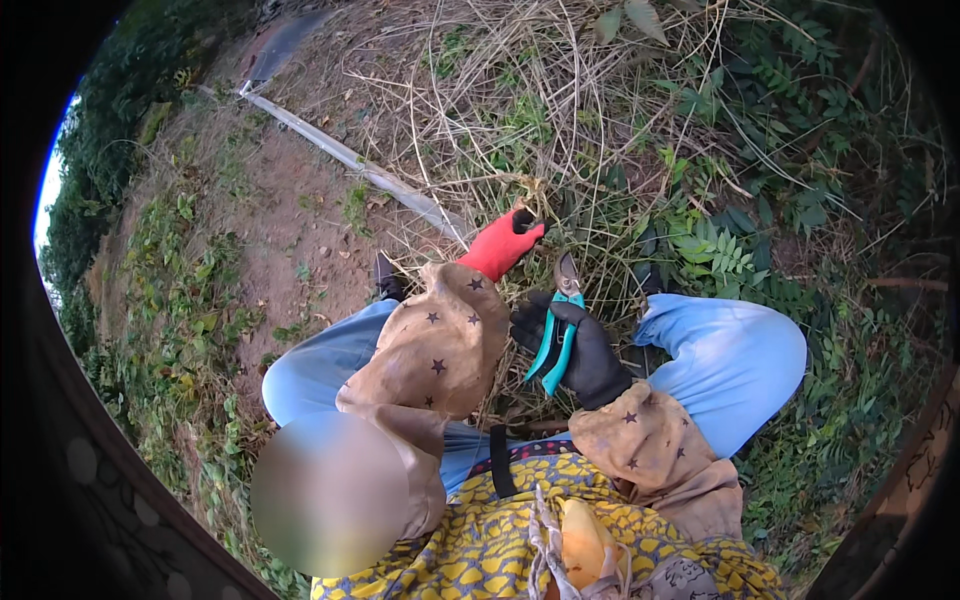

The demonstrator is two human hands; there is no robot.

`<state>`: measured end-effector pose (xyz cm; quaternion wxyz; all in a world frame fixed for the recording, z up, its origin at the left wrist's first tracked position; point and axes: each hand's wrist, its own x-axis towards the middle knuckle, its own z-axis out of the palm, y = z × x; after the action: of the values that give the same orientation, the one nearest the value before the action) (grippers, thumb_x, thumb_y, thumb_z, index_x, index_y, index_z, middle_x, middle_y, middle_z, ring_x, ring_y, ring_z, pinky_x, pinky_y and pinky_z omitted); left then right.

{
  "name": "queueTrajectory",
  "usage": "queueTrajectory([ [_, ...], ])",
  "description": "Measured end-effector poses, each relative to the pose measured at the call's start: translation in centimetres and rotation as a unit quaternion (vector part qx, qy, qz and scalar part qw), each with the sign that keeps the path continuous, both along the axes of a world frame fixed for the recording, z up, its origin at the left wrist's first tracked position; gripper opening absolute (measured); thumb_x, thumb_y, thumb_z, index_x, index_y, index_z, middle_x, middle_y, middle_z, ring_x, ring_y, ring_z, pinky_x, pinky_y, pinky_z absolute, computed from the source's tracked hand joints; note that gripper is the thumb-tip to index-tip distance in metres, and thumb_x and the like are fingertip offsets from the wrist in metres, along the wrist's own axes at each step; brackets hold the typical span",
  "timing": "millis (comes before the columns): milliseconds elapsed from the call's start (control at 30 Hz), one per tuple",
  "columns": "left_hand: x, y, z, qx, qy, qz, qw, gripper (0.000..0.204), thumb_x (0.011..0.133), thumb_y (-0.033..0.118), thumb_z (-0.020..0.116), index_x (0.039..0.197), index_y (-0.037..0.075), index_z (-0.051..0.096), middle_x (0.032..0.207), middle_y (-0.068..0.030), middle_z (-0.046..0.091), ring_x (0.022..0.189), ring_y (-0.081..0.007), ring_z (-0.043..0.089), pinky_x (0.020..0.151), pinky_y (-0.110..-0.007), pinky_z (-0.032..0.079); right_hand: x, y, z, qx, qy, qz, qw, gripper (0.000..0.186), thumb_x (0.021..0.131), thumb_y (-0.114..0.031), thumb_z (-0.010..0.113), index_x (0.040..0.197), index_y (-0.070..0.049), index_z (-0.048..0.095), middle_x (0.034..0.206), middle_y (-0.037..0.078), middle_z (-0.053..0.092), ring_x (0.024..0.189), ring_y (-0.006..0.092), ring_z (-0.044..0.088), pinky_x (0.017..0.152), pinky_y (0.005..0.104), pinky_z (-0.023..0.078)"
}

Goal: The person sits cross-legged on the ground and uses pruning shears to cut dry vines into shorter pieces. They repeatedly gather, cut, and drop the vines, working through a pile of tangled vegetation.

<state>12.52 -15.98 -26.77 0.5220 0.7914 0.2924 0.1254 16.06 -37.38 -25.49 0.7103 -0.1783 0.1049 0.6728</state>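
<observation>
Lying clasped in the black-gloved right hand [597, 352]: teal pruning shears [565, 345], blades pointing outward, presumably to spare the palm. Beyond the shears, leftward and apart: red-gloved left hand [503, 246] at dry stalks [533, 190], grip unclear. Farther left of the shears: grey bar [350, 160].

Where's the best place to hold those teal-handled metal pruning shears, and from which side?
Grip the teal-handled metal pruning shears by their two long handles, probably best from the person's own side: the handles run back toward the body, slightly apart, while the metal blades point away. The black-gloved right hand holds them that way.
</observation>
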Motion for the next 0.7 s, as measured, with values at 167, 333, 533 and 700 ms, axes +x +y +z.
queueTrajectory([
  [167, 0.6, -1.1, -2.1, 0.072, 0.167, -0.088, 0.979, 0.038, 0.088, 0.034, 0.068, 0.11, 0.002, 0.067, 0.09, -0.0079, 0.072, 0.081, -0.0146, 0.066, 0.077, -0.031, 0.051, -0.2, 0.4, -1.5, -0.053, -0.104, -0.02, 0.993, 0.034, 0.097, -0.03, 0.055, 0.117, -0.003, 0.062, 0.099, 0.008, 0.066, 0.095, 0.0226, 0.064, 0.091, 0.0402, 0.051],
  [333, -2.8, -1.0, -2.8, -0.06, 0.084, -0.102, 0.989, 0.03, 0.091, 0.026, 0.065, 0.109, 0.003, 0.07, 0.089, -0.0029, 0.072, 0.078, -0.0097, 0.064, 0.073, -0.027, 0.051, -1.0, 0.4, 1.0, -0.11, -0.346, -0.038, 0.931, 0.041, 0.097, -0.038, 0.053, 0.111, -0.002, 0.067, 0.092, 0.004, 0.066, 0.084, 0.0132, 0.06, 0.081, 0.03, 0.048],
  [533, -5.3, -3.1, 0.5, -0.291, 0.014, -0.12, 0.949, 0.039, 0.098, 0.029, 0.058, 0.126, 0.002, 0.061, 0.103, 0.0005, 0.066, 0.087, -0.0073, 0.058, 0.075, -0.024, 0.048, 0.1, -0.5, 2.1, -0.116, -0.436, -0.002, 0.892, 0.044, 0.098, -0.042, 0.052, 0.111, -0.002, 0.067, 0.093, 0.004, 0.068, 0.082, 0.0111, 0.06, 0.077, 0.0286, 0.048],
  [700, -8.1, -4.4, 1.5, -0.262, -0.016, -0.116, 0.958, 0.044, 0.1, 0.033, 0.055, 0.131, 0.002, 0.057, 0.111, -0.0012, 0.064, 0.093, -0.0071, 0.057, 0.081, -0.025, 0.048, -0.8, -0.7, 4.3, -0.047, -0.311, -0.005, 0.949, 0.042, 0.099, -0.039, 0.054, 0.117, -0.002, 0.064, 0.099, 0.006, 0.068, 0.09, 0.0144, 0.064, 0.079, 0.03, 0.053],
])
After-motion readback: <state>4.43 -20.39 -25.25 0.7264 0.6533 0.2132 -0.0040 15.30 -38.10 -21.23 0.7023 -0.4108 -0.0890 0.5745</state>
